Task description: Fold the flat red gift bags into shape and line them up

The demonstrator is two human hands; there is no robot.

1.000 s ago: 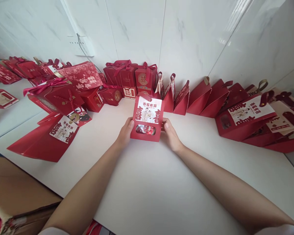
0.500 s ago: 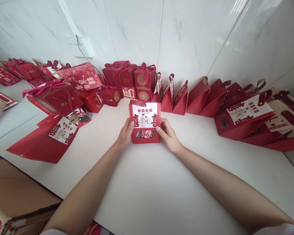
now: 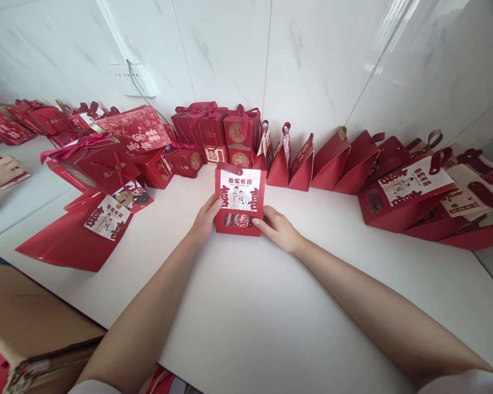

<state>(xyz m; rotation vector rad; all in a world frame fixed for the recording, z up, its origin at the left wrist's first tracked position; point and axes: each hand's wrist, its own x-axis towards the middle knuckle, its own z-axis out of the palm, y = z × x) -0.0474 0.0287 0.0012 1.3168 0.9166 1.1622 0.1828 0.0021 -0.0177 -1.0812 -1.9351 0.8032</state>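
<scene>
A red gift box (image 3: 239, 200) stands upright in the middle of the white table, its front towards me. It has a white printed panel with a couple and red characters, and a small window low down showing something red and white inside. My left hand (image 3: 207, 219) grips its left side, thumb along the edge. My right hand (image 3: 278, 229) holds the lower right side, with the thumb on the front near the window. The fingers behind the box are partly hidden.
Behind stand ribbon-tied red boxes (image 3: 199, 128) and peaked red boxes (image 3: 326, 158). More gift boxes (image 3: 406, 191) lean at the right; a red box on its side (image 3: 72, 232) lies left. Another person's hand (image 3: 0, 169) is at the far left. An open cardboard box (image 3: 36, 312) sits below the table edge.
The gift box has shifted slightly left and up in view, tilting a little, with both hands still on it. Another person's hand has come into view at the far left.
</scene>
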